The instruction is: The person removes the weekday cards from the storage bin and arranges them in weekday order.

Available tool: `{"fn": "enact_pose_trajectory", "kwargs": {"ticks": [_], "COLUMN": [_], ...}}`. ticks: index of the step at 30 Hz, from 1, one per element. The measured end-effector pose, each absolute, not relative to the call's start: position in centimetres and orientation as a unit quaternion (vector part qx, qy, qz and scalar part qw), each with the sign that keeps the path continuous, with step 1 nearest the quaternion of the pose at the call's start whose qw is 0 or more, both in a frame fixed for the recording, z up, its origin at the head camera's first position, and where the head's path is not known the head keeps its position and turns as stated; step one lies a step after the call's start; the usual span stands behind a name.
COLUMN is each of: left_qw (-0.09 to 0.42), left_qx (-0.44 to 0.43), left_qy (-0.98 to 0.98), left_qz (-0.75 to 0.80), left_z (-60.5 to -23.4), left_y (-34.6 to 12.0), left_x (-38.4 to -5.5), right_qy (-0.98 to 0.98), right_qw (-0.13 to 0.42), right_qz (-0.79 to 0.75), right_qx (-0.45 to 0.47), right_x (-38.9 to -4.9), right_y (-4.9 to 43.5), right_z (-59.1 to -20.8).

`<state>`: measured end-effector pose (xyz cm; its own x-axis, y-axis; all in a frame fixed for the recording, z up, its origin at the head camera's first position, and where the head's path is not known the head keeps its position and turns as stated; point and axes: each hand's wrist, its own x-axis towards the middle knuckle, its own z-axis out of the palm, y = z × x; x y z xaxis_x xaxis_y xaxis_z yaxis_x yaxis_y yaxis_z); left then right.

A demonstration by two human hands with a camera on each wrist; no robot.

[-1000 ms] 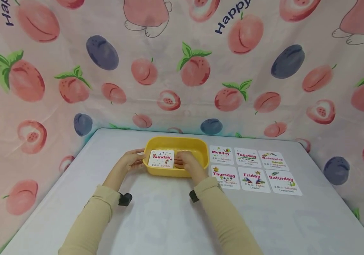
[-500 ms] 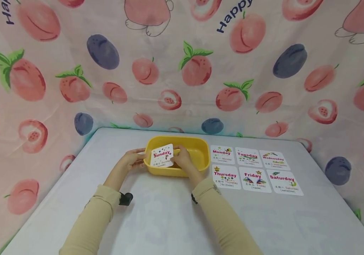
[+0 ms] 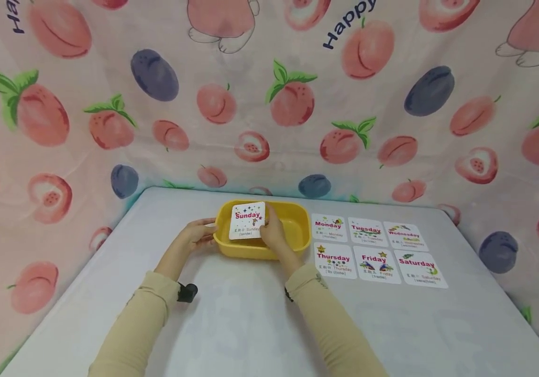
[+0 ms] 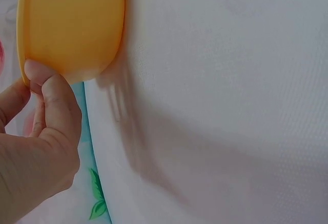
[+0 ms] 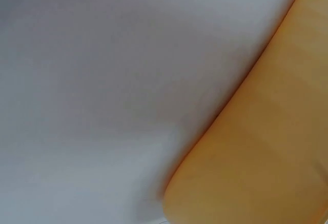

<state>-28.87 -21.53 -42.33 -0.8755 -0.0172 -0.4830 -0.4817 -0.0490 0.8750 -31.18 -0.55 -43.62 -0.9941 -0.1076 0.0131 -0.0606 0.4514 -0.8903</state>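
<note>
A white "Sunday" card [image 3: 248, 221] is pinched at its right edge by my right hand [image 3: 275, 233], raised above the left half of a yellow plastic tub [image 3: 262, 253]. The card's printed face is turned toward the head camera. At the tub's left end, my left hand [image 3: 198, 234] grips the rim; in the left wrist view its thumb [image 4: 40, 74] lies against the tub's yellow wall [image 4: 77, 24]. The right wrist view shows the tub's outer side [image 5: 266, 147] and white table, with the right hand out of sight.
Two rows of day cards lie right of the tub: Monday [image 3: 329, 228], Tuesday [image 3: 367, 232] and Wednesday [image 3: 406, 236] behind; Thursday [image 3: 335, 260], Friday [image 3: 376, 265] and Saturday [image 3: 421, 269] in front. Fruit-print cloth [image 3: 260, 173] hangs behind the white table [image 3: 231, 324].
My right hand has lifted the Sunday card from inside the tub, tilting it, then raising it up and slightly right. The left hand has stayed at the tub's rim.
</note>
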Motion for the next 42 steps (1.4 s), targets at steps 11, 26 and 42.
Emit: {"fn": "enact_pose_trajectory", "kwargs": {"ticks": [11, 26, 42], "left_qw": [0.168, 0.173, 0.18], "left_qx": [-0.184, -0.176, -0.194], "left_qy": [0.672, 0.674, 0.669], "left_qz": [0.697, 0.697, 0.694], "left_z": [-42.0, -42.3, -42.1], "left_y": [-21.2, -21.6, -21.5], "left_x": [-28.5, -28.8, -28.8], "right_qy": [0.851, 0.782, 0.767], "right_qw": [-0.019, -0.024, 0.063], "right_qz": [-0.519, -0.61, -0.619], "right_qx": [-0.077, -0.124, -0.157], "right_x": [-30.9, -29.8, -25.5], "right_y": [-0.4, 0.7, 8.1], "right_z": [-43.7, -41.1, -35.2]}}
